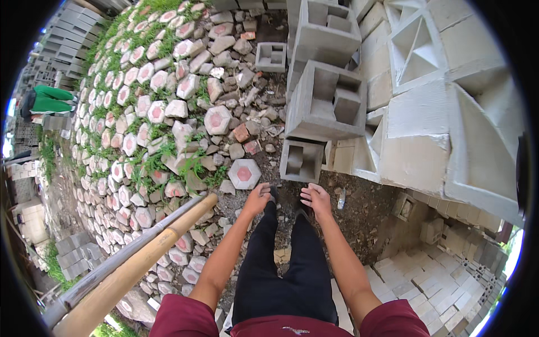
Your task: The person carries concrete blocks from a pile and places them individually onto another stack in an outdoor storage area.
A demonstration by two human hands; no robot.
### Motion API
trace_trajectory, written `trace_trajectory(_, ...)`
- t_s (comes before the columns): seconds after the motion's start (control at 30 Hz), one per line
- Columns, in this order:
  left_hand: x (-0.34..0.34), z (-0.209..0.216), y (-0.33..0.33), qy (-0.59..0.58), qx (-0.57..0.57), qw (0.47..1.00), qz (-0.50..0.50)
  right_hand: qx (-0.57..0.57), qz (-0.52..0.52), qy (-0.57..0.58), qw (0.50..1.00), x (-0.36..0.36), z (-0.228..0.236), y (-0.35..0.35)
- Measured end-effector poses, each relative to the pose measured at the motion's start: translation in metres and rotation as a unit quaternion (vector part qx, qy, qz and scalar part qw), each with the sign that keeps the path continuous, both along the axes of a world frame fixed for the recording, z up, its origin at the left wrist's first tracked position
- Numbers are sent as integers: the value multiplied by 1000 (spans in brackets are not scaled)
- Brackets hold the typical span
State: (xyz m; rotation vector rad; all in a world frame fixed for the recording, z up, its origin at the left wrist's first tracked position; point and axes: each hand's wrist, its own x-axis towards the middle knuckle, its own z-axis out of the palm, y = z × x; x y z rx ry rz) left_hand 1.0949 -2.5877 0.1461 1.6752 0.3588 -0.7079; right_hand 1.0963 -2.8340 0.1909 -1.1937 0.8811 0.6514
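Observation:
My left hand (259,197) hangs in front of my legs, loosely curled and holding nothing. It is nearest to a hexagonal paving block (244,174) with a reddish centre, lying on the gravel just ahead. My right hand (316,199) is open and empty, its fingers a little bent and apart. Just beyond it stands a small grey hollow concrete block (302,160). A larger hollow concrete block (327,101) rises behind that one. Neither hand visibly touches a block.
Stacked pale decorative blocks (415,112) form a wall on the right. Bamboo poles (163,236) slant across the lower left. Hexagonal pavers, rubble and grass cover the ground at left. A plastic bottle (341,198) lies by my right hand. A person in green trousers (53,99) is far left.

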Motion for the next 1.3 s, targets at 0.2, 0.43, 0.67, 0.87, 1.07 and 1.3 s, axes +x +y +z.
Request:
trace_trajectory(0.2, -26, 104, 17, -88, 0, 994, 71, 46, -41, -166, 984, -13, 100, -15)
trace_trajectory(0.43, -106, 208, -21, -195, 18, 953, 230, 40, 177, -259, 949, -45, 166, -36)
trace_trajectory(0.67, -232, 316, -57, -199, -30, 891, 408, 39, 336, -310, 889, -90, 230, -43)
trace_trajectory(0.87, -316, 348, -56, -191, 8, 842, 505, 92, 434, -353, 824, -113, 273, 18)
trace_trajectory(1.07, -392, 358, -64, -230, 23, 761, 606, 112, 596, -385, 696, -156, 286, 96)
trace_trajectory(1.3, -491, 336, -79, -221, 29, 651, 725, 172, 702, -370, 583, -251, 310, 169)
